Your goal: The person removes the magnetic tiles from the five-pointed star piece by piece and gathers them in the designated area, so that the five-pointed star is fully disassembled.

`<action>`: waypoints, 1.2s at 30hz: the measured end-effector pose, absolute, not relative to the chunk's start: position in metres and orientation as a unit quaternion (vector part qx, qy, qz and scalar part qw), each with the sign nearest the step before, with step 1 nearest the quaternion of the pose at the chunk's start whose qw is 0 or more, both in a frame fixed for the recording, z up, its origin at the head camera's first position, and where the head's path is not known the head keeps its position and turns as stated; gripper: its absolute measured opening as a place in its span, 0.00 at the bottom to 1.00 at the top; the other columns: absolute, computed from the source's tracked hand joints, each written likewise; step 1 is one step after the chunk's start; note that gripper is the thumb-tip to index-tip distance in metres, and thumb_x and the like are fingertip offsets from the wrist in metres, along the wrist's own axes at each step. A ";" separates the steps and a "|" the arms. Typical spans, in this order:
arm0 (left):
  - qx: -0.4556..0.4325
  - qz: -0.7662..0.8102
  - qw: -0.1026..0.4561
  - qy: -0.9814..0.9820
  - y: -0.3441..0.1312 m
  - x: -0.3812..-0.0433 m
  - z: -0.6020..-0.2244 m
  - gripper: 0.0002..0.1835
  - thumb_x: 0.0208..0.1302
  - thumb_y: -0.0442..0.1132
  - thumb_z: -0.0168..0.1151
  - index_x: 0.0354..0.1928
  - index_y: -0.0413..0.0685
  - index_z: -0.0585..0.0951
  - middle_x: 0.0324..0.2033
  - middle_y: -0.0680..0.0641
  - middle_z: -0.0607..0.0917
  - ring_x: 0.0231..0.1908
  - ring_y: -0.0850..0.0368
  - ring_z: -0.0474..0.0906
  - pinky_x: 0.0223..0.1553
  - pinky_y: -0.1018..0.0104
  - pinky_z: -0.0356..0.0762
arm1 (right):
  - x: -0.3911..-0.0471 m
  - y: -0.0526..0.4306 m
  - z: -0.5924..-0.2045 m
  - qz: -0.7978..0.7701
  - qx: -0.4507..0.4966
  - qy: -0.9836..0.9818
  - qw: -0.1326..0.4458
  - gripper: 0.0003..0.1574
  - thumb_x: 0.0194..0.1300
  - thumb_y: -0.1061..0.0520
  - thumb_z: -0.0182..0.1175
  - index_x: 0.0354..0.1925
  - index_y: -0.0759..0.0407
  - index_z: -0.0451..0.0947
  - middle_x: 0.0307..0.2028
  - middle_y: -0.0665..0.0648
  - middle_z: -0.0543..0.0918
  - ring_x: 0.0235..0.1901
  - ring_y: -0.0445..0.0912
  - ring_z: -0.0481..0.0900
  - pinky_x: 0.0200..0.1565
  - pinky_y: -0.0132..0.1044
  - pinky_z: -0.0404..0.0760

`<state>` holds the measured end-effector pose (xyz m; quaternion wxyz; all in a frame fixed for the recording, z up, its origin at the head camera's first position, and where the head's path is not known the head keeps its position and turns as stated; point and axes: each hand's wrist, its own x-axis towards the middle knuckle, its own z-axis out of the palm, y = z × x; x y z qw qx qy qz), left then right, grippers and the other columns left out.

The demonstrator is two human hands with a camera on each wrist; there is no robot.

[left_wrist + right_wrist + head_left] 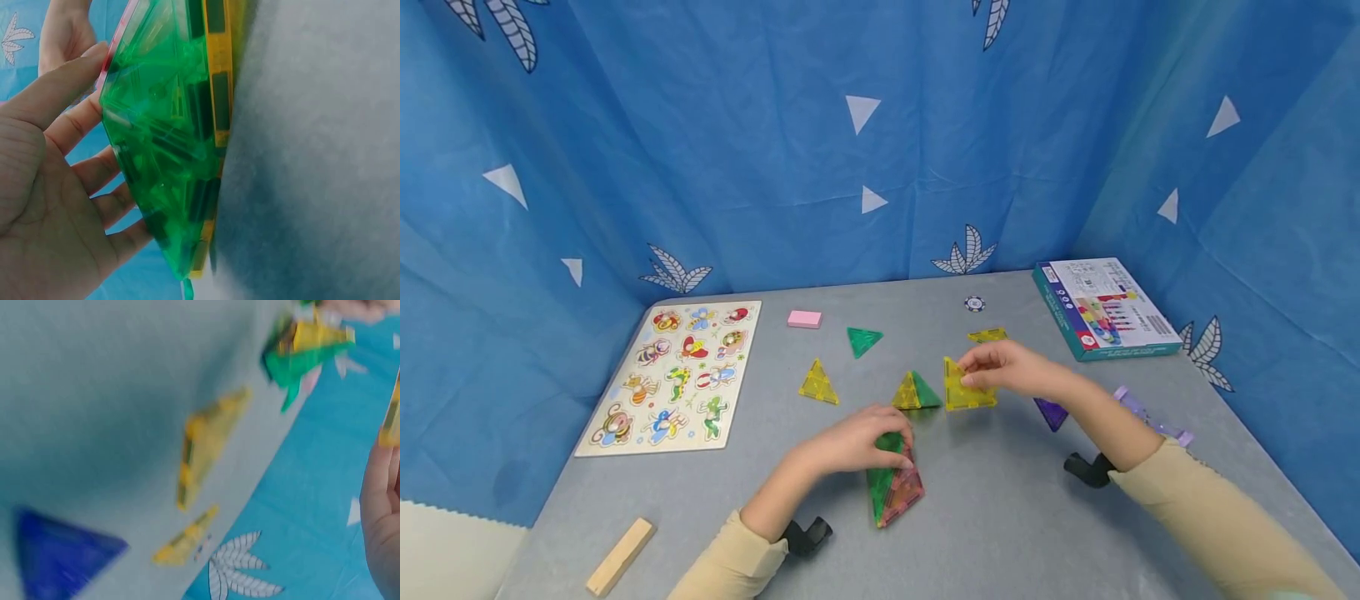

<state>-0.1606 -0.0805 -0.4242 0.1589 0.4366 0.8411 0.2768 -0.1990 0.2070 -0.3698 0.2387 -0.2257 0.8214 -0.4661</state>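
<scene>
My left hand (865, 442) grips the top of a pyramid-like build of see-through magnetic tiles, with a green face (881, 487) and a red face (904, 493). Up close in the left wrist view, the thumb and fingers lie along the edge of the green tile (162, 144), and orange-yellow edging (219, 94) runs along the base. My right hand (1007, 367) pinches a yellow triangular tile (957, 385) above the table. At the right wrist view's edge, only a strip of that held tile (390, 425) shows. Below it, another yellow triangle (209, 447) lies on the table.
A small yellow-green tile pyramid (906, 393) stands between the hands. Loose triangles lie around: yellow (818, 383), green (862, 340), yellow (987, 335), purple (1051, 412). An insect puzzle board (673, 375), wooden block (621, 557), pink block (805, 319) and box (1105, 304) sit farther out.
</scene>
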 end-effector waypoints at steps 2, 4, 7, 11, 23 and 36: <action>0.442 0.280 0.161 0.837 -0.081 -0.163 -0.424 0.10 0.58 0.52 0.64 0.38 0.60 0.78 0.46 0.59 0.77 0.51 0.62 0.69 0.55 0.65 0.67 | -0.215 0.208 -0.364 -0.472 -0.192 0.831 0.223 0.15 0.65 0.51 0.58 0.46 0.59 0.78 0.38 0.55 0.81 0.38 0.51 0.75 0.44 0.42 0.76; 0.446 0.282 0.163 0.834 -0.081 -0.164 -0.423 0.09 0.58 0.51 0.65 0.38 0.59 0.78 0.45 0.59 0.77 0.50 0.63 0.69 0.54 0.66 0.67 | -0.231 0.207 -0.362 -0.475 -0.162 0.839 0.211 0.17 0.65 0.50 0.58 0.47 0.59 0.78 0.38 0.56 0.80 0.38 0.51 0.74 0.44 0.42 0.76; 0.447 0.281 0.167 0.832 -0.081 -0.165 -0.422 0.09 0.58 0.52 0.65 0.37 0.59 0.78 0.44 0.60 0.77 0.49 0.63 0.69 0.54 0.66 0.67 | -0.252 0.200 -0.367 -0.475 -0.120 0.848 0.202 0.19 0.65 0.49 0.58 0.49 0.58 0.78 0.37 0.59 0.78 0.36 0.51 0.73 0.41 0.42 0.75; 0.447 0.281 0.167 0.833 -0.082 -0.165 -0.422 0.09 0.58 0.52 0.64 0.36 0.60 0.78 0.42 0.61 0.77 0.47 0.64 0.69 0.52 0.67 0.68 | -0.278 0.185 -0.384 -0.471 -0.065 0.856 0.203 0.20 0.66 0.49 0.57 0.52 0.58 0.77 0.40 0.58 0.77 0.37 0.50 0.72 0.42 0.42 0.75; 0.455 0.277 0.162 0.831 -0.081 -0.167 -0.425 0.08 0.58 0.52 0.64 0.34 0.62 0.77 0.40 0.62 0.76 0.45 0.65 0.70 0.50 0.69 0.68 | -0.316 0.153 -0.428 -0.423 -0.011 0.882 0.210 0.19 0.68 0.55 0.55 0.54 0.62 0.76 0.40 0.57 0.77 0.35 0.46 0.72 0.37 0.35 0.75; 0.465 0.276 0.173 0.824 -0.079 -0.172 -0.424 0.08 0.57 0.52 0.65 0.33 0.62 0.77 0.37 0.63 0.76 0.42 0.66 0.70 0.48 0.70 0.68 | -0.314 0.158 -0.431 -0.409 -0.019 0.892 0.193 0.22 0.68 0.57 0.54 0.57 0.64 0.73 0.52 0.62 0.76 0.45 0.50 0.75 0.46 0.41 0.77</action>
